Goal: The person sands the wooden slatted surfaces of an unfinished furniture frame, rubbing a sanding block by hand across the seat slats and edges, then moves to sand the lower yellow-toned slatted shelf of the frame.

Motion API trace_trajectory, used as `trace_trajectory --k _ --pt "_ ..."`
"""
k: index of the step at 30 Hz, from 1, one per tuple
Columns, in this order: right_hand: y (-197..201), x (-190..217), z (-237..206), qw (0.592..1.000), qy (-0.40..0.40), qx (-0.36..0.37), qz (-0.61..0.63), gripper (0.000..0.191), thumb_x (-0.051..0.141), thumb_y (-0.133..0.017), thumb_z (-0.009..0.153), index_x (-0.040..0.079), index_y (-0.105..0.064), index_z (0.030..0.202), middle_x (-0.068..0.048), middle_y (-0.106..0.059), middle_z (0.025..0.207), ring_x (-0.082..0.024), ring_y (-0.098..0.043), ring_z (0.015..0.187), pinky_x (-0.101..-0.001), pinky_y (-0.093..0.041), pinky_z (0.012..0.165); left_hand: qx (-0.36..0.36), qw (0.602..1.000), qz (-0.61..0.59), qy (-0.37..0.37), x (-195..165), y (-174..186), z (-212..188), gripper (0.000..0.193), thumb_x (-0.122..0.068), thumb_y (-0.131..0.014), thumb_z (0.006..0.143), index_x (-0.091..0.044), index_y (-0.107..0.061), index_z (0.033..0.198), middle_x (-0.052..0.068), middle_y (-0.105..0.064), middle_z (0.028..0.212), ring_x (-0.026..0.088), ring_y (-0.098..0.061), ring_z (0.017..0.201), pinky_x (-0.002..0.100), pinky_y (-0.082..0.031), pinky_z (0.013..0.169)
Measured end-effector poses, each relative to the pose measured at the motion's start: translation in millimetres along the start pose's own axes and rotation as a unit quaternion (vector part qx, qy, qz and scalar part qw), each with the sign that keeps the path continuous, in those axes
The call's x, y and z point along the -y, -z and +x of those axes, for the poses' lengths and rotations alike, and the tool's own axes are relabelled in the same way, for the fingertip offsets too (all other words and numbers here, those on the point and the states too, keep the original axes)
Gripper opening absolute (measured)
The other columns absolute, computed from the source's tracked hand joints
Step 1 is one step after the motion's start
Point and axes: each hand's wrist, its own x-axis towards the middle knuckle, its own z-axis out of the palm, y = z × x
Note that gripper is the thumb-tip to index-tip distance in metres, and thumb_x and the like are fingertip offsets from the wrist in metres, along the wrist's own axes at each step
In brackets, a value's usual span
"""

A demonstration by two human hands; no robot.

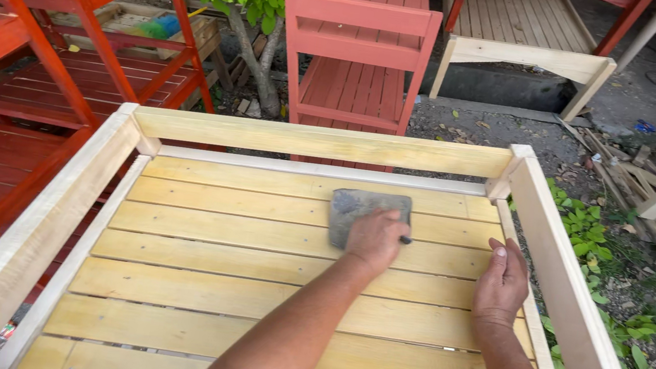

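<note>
At twelve o'clock beyond the frame stand red slatted racks (359, 46); no packages or labels can be made out. On the yellow slats (251, 267), the left hand (375, 239) presses a grey rag (358, 211), which spreads toward eleven o'clock from its curled fingers (389, 227). It looks crumpled, dull and roughly square. At three o'clock, the right hand (502, 283) lies flat, fingers together, holding nothing, beside the pale side rail (571, 306).
</note>
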Motion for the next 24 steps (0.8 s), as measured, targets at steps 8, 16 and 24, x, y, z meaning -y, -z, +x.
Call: trace_trajectory --k 8,16,24 --pt "-48 21 -18 0.997 0.020 0.039 -0.061 0.037 0.030 -0.046 0.110 0.008 -0.075 0.118 -0.019 -0.059 0.143 -0.038 -0.046 0.134 -0.0475 -0.036 0.116 -0.032 0.997 0.053 0.042 78 81 -47 0.022 -0.006 -0.065 0.077 -0.025 -0.077 0.077 0.003 -0.064 0.085 0.026 -0.067 0.096 0.044 -0.055 0.077" --pt "-115 69 -51 0.981 0.020 0.147 -0.123 0.041 0.035 -0.046 0.107 0.009 -0.074 0.120 -0.016 -0.053 0.150 -0.038 -0.041 0.137 -0.0480 -0.034 0.115 -0.116 0.983 0.084 0.115 174 169 -104 0.030 -0.003 -0.066 0.073 -0.030 -0.079 0.077 -0.002 -0.070 0.089 0.026 -0.068 0.086 0.042 -0.056 0.070" --pt "-118 77 -50 0.973 0.019 0.153 -0.175 0.043 0.038 -0.048 0.106 0.006 -0.074 0.119 -0.014 -0.053 0.152 -0.035 -0.040 0.141 -0.0472 -0.034 0.118 -0.148 0.957 -0.100 0.230 267 228 -128 0.019 -0.007 -0.075 0.076 -0.023 -0.079 0.086 0.003 -0.069 0.087 0.027 -0.068 0.080 0.042 -0.056 0.073"
